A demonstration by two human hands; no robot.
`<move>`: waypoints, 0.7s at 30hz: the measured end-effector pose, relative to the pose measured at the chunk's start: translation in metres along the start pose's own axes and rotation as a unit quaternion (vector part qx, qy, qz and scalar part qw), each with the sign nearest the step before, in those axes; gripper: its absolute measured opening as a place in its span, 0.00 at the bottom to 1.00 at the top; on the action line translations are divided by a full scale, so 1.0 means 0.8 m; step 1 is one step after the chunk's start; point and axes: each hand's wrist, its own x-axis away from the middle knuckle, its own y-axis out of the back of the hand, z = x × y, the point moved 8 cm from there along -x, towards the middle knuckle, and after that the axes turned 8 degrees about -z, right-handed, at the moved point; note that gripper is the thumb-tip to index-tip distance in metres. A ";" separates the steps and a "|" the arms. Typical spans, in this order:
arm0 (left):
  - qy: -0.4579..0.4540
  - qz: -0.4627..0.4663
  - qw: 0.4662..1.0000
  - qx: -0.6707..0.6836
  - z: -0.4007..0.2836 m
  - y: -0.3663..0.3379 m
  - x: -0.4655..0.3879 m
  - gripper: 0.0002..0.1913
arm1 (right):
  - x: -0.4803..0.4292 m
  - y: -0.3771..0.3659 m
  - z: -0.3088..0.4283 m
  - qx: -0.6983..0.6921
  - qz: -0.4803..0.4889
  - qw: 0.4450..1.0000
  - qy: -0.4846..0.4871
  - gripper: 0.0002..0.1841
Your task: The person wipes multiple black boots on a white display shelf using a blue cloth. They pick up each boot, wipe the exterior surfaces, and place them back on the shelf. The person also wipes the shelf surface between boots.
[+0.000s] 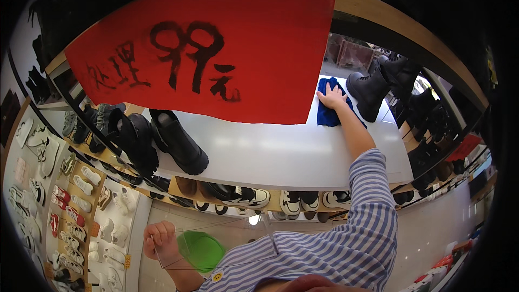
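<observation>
My right hand point(333, 96) lies with spread fingers on a dark blue cloth point(327, 114), pressing it flat on the white shelf top point(259, 146) near its right end. Close by on the right stand black lace-up boots point(367, 89). My left hand point(161, 237) is low at the left, its fingers curled round the edge of a clear, thin-edged transparent panel or holder point(227, 247). Behind that panel a green round object point(201, 250) shows. More black boots point(178, 144) stand at the shelf's left end.
A large red paper sign point(211, 48) with brush writing hangs over the shelf's back part. Black metal posts frame both ends. Sneakers point(247, 196) line a lower shelf under the white top. Racks of shoes point(75, 215) fill the left side, and more boots point(425, 109) stand at the right.
</observation>
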 end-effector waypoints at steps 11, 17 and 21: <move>-0.165 -0.198 0.964 -0.063 -0.073 0.024 0.138 0.16 | -0.091 -0.030 0.182 -0.071 0.023 0.986 0.149 0.39; -0.095 -0.162 0.978 -0.094 -0.049 -0.004 0.122 0.17 | -0.056 -0.045 0.202 -0.054 0.026 0.949 0.310 0.39; -0.082 -0.115 0.988 -0.064 -0.025 -0.035 0.081 0.17 | 0.030 -0.034 0.179 -0.053 0.046 0.914 0.399 0.37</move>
